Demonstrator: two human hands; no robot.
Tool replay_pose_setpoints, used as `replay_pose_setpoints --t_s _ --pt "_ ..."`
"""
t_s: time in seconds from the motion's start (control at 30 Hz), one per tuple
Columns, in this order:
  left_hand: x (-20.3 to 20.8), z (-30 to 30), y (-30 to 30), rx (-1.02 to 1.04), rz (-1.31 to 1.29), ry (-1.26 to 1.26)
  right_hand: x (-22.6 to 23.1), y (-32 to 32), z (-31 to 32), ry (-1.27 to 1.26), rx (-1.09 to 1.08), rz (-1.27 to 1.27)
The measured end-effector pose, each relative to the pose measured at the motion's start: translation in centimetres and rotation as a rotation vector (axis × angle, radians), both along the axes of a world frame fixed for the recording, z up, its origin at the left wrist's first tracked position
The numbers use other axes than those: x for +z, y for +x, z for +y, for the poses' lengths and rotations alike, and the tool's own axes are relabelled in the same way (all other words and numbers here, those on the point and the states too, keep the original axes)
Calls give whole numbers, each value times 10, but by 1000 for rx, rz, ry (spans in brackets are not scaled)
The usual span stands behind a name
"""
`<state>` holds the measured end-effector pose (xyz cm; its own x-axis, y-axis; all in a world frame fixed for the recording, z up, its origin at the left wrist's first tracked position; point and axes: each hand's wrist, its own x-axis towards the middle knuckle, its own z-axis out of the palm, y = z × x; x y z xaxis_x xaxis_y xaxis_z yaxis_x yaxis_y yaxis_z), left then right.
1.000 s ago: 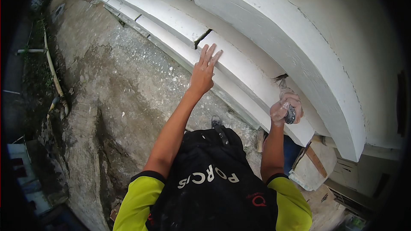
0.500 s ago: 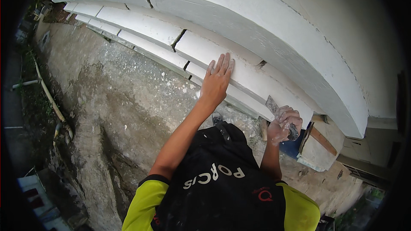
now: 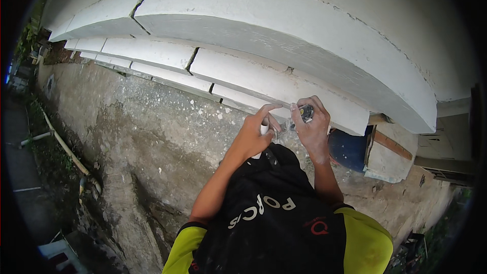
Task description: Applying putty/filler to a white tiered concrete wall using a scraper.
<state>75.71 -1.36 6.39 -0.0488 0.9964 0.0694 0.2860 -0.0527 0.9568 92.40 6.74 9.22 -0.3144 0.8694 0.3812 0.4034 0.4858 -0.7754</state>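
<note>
My right hand is wrapped round the dark handle of a putty knife, its palm side and fingers dusted white. The knife's blade, partly hidden and blurred, points toward my left hand. My left hand is beside it, index finger stretched toward the knife and the other fingers curled. A small white patch shows between its curled fingers; what it is I cannot make out. Both hands are in front of my chest, just below the white stepped ledge.
A thick curved white ledge overhangs the thinner ones, with dark cracks at its joints. A blue drum-like container stands at the right beside a pale board. Below lies stained concrete with white spatters; a pipe runs along the left.
My left hand has come off the white ledge, drawn back and curled. My right hand has moved left and turned the putty knife toward it. The view has shifted slightly.
</note>
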Motion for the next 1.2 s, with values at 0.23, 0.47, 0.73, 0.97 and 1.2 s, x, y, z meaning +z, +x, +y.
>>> replay_pose_setpoints --t_s 0.23,0.47,0.73,0.97,1.2 --pt "11 -25 -1 -5 -722 -300 -7 -27 -9 -76 81 28" --pt "-21 -26 -7 146 -680 -204 -22 -41 -15 -107 379 47" --pt "-54 -40 -16 384 -371 -218 -26 -29 25 -518 163 -78" --pt "-60 -47 -19 361 -293 -124 -14 -59 45 -174 -125 -625" --pt "-69 -51 -15 340 -193 -26 -39 -68 69 -344 -127 -616"
